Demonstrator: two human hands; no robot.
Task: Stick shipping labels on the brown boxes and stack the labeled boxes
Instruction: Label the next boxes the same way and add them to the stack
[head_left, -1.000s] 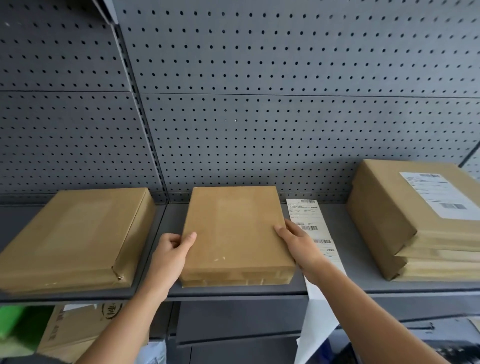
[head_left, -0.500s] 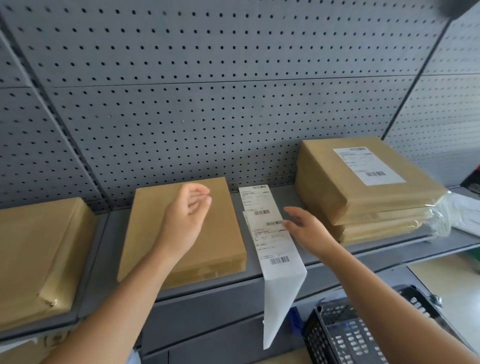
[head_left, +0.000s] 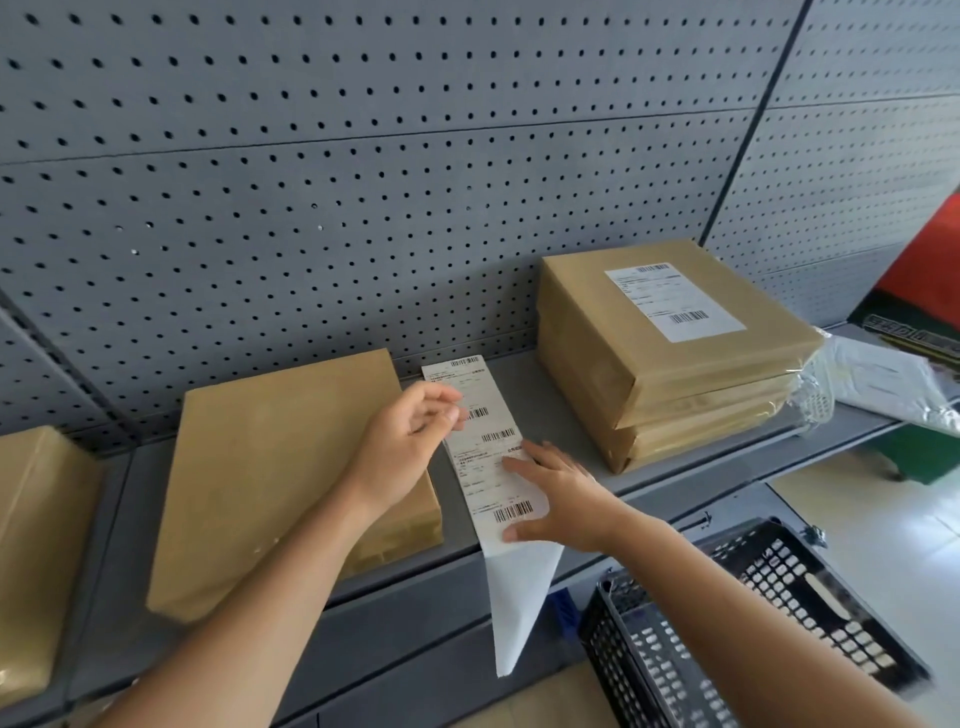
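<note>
Left hand (head_left: 410, 439) pinches the label strip (head_left: 483, 457) while right hand (head_left: 563, 501) presses it flat, fingers spread

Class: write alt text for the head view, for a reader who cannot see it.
A left hand pinches the edge of a label strip on a grey shelf while the right hand presses it flat. An unlabelled brown box lies left of it; a stack of brown boxes, the top one labelled, stands to the right.
</note>
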